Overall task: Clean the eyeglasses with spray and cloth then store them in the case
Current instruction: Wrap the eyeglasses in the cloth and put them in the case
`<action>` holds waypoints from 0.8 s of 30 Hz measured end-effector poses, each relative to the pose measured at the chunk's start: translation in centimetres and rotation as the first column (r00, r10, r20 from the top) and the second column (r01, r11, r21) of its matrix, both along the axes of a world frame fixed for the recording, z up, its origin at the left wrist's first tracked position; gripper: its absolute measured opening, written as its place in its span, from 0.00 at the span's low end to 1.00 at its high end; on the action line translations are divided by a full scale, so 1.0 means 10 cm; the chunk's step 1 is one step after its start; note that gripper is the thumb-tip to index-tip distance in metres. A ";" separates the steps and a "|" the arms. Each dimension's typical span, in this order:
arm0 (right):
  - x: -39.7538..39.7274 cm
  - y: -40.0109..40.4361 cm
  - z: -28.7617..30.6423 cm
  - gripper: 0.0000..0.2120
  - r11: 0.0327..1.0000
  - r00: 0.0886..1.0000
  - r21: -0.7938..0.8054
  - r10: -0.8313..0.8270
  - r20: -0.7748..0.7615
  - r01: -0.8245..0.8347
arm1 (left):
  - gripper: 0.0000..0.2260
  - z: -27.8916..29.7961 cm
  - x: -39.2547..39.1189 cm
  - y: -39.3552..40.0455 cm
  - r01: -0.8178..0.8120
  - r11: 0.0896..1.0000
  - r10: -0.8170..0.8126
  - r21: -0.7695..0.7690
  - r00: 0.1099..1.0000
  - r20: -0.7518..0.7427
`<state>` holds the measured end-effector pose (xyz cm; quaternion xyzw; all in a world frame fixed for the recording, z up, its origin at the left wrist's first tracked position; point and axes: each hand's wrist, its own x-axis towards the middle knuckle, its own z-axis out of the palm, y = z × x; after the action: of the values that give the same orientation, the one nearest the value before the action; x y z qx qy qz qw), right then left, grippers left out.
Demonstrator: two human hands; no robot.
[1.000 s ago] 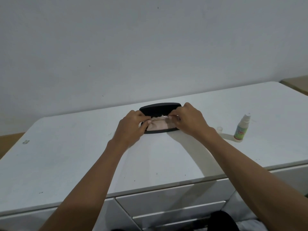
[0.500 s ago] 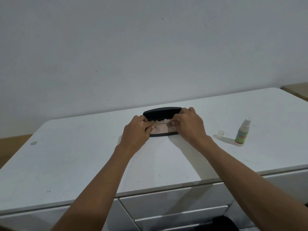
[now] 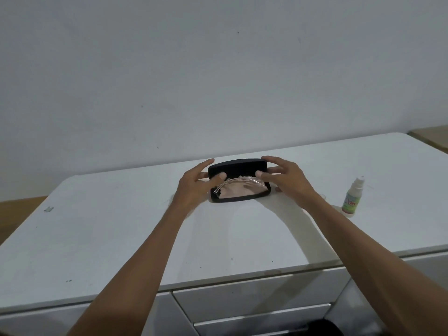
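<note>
A black eyeglass case stands open at the back middle of the white cabinet top. Clear-framed eyeglasses lie folded inside it on a pale pink cloth. My left hand is at the case's left end, thumb on the inside of the raised lid and forefinger behind the lid's corner. My right hand mirrors it at the right end, thumb and forefinger on the lid. A small white spray bottle with a green label stands upright to the right, apart from both hands.
The cabinet's front edge runs below my forearms, with drawer fronts under it. A plain wall rises directly behind the case. A small grey object lies near the top's left edge.
Both hands have let go of the eyeglasses, which now rest in the case, and have lifted to the ends of the lid. The view has tilted slightly.
</note>
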<state>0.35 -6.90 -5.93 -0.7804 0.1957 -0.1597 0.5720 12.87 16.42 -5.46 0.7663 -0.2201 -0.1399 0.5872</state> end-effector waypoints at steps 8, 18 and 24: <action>-0.05 -0.11 -0.03 0.48 0.920 0.974 -0.323 0.193 -0.120 -0.222 | 0.46 -0.09 -0.02 0.07 0.114 0.966 -0.172 0.233 0.953 0.247; -0.09 -0.03 -0.08 0.41 0.914 0.990 -0.383 0.134 -0.035 -0.137 | 0.42 -0.15 -0.13 0.11 0.073 0.985 -0.120 0.159 0.943 0.310; -0.11 -0.01 -0.13 0.37 0.902 0.993 -0.419 0.120 0.004 -0.107 | 0.40 -0.21 -0.16 0.12 0.054 0.992 -0.092 0.110 0.921 0.379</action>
<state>-0.78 -6.96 -7.20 -0.8923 0.1029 -0.1758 0.4030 11.23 17.66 -7.58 0.7978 -0.3518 -0.0199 0.4892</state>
